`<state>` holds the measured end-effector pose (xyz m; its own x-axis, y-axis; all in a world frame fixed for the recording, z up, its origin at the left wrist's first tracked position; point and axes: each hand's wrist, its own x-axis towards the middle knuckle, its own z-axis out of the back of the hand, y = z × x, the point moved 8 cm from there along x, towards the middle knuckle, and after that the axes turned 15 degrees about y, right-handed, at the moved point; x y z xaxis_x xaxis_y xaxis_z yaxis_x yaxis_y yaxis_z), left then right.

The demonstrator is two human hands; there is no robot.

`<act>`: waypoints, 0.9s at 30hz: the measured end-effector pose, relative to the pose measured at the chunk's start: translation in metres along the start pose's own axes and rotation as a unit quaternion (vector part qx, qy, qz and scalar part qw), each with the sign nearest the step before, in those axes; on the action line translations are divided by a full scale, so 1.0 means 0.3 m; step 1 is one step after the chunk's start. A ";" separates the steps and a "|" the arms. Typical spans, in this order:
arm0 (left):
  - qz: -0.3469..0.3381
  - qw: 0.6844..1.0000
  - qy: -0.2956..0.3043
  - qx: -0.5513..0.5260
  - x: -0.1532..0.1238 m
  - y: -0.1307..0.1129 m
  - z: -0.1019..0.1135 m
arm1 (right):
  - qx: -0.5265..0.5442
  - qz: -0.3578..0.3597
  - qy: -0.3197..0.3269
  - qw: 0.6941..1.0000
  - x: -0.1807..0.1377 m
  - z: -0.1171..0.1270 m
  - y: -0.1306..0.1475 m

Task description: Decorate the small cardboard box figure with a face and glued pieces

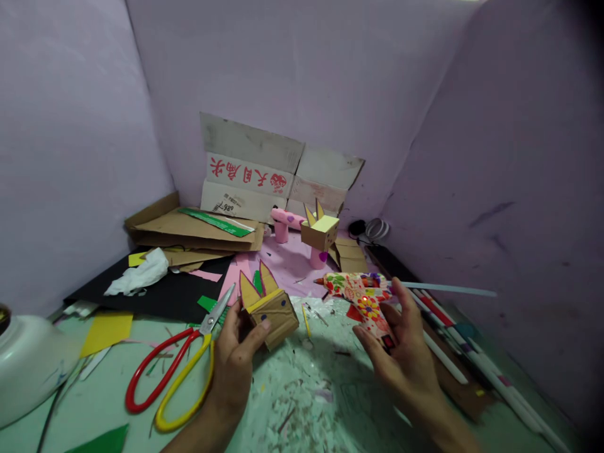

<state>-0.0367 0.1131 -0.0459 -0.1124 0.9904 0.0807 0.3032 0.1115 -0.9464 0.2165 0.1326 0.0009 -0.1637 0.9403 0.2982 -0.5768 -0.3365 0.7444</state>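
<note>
My left hand [238,355] grips a small cardboard animal head [278,321], a brown box with purple dots and two pointed yellow ears edged in purple. To the right, my right hand [410,352] is closed around the handle of a flower-patterned hot glue gun [365,299]. Its nozzle points left, towards the cardboard head but apart from it, and a long glue stick [453,289] sticks out of its back. Scissors [189,352] with one red and one yellow handle lie beside my left hand. Behind stands a pink paper-tube animal [318,245] with a similar box head.
Stacked cardboard [198,229] and crumpled white tissue [141,274] lie at the back left. An unfolded printed carton [255,170] leans on the rear wall. A white bowl-like object [33,358] stands at the left edge. Long sticks or tubes [491,368] run along the right side.
</note>
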 end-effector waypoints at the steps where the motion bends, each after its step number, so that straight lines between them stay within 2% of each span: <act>1: -0.001 1.000 0.002 0.000 0.000 0.000 -0.001 | -0.006 0.007 -0.005 1.000 -0.003 0.006 0.004; 5: 0.003 1.000 0.018 -0.001 0.000 -0.002 -0.009 | -0.021 0.056 0.006 0.998 -0.012 0.005 0.027; 10: 0.008 1.000 0.007 0.017 -0.003 -0.005 -0.003 | -0.011 0.072 0.018 0.997 -0.007 -0.010 0.033; 13: 0.010 1.000 0.005 0.007 -0.002 -0.003 -0.002 | 0.006 0.063 0.007 0.998 -0.005 -0.005 0.039; 17: 0.013 1.000 -0.004 -0.010 -0.003 0.001 0.002 | 0.103 0.017 0.052 0.993 -0.007 -0.024 0.031; 23: 0.012 1.000 0.004 0.002 0.004 0.002 0.002 | 0.316 -0.020 0.136 0.939 -0.017 -0.077 0.036; 27: 0.011 1.000 0.007 0.007 0.006 -0.005 -0.003 | 0.376 -0.043 0.166 0.911 -0.019 -0.090 0.040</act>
<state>-0.0365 0.1148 -0.0439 -0.0920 0.9937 0.0640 0.2925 0.0884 -0.9522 0.1890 0.1246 -0.0079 -0.4486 0.8862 0.1162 0.0922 -0.0834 0.9922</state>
